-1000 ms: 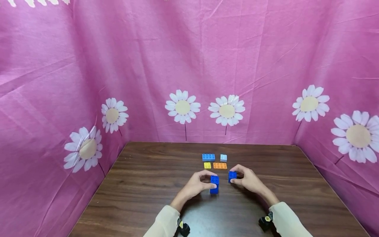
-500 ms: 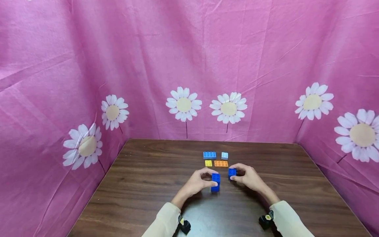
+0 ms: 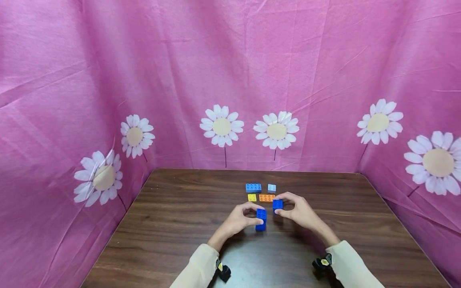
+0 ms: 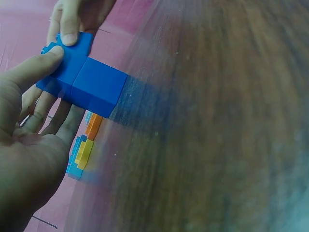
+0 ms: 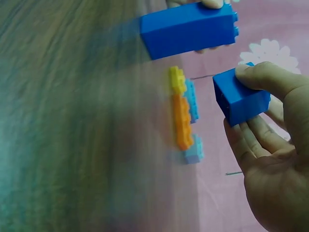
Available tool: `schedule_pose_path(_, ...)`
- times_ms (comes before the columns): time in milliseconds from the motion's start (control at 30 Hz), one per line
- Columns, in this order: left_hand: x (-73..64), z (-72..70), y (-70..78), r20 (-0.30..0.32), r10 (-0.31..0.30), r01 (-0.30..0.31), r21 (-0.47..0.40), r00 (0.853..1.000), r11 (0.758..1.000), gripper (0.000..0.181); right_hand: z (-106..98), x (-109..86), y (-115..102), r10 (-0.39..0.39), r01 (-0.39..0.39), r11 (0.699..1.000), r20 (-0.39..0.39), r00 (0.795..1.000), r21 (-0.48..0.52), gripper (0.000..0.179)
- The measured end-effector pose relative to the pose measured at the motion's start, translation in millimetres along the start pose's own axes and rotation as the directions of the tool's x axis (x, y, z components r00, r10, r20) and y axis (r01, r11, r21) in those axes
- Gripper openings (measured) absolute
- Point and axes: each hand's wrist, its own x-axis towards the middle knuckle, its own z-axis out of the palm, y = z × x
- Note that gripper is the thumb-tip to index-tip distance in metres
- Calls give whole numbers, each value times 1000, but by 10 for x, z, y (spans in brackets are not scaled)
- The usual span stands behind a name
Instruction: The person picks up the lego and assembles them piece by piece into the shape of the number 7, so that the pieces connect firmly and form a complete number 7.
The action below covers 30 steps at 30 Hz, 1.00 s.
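Observation:
My left hand (image 3: 237, 221) grips a tall dark-blue stack (image 3: 261, 220) of two toy building bricks between thumb and fingers. In the left wrist view, a seam crosses this blue stack (image 4: 82, 79), and its lower end meets the wooden table. A single dark-blue brick (image 3: 277, 204) is pinched in my right hand (image 3: 302, 212), slightly right of the stack and farther back. Seen from the right wrist, the single brick (image 5: 240, 94) is held off the table, apart from the stack (image 5: 190, 29), whose studs face up.
Behind the hands lie a thin yellow brick (image 3: 252, 197), a thin orange brick (image 3: 267, 198), a lighter blue brick (image 3: 253, 187) and a pale-blue brick (image 3: 271, 188). Pink cloth (image 3: 230, 60) with printed daisies encloses the back and sides of the brown wooden table (image 3: 180, 224).
My right hand has shifted left and a little up in the view with its brick, nearer the stack. The left hand keeps its grip on the stack, nearly still.

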Motion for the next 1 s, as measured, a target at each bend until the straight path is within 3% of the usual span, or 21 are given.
schedule_pose_path(567, 47, 13, 2, 7, 3, -3, -45, 1000, 999, 31, -116, 48, -475, -83, 82, 996, 27, 996, 29, 42)
schedule_pose_path(1000, 75, 33, -2, -14, -14, 13, -29, 1000, 999, 36, -87, 109, -644, -117, 117, 993, 49, 992, 4, 39)
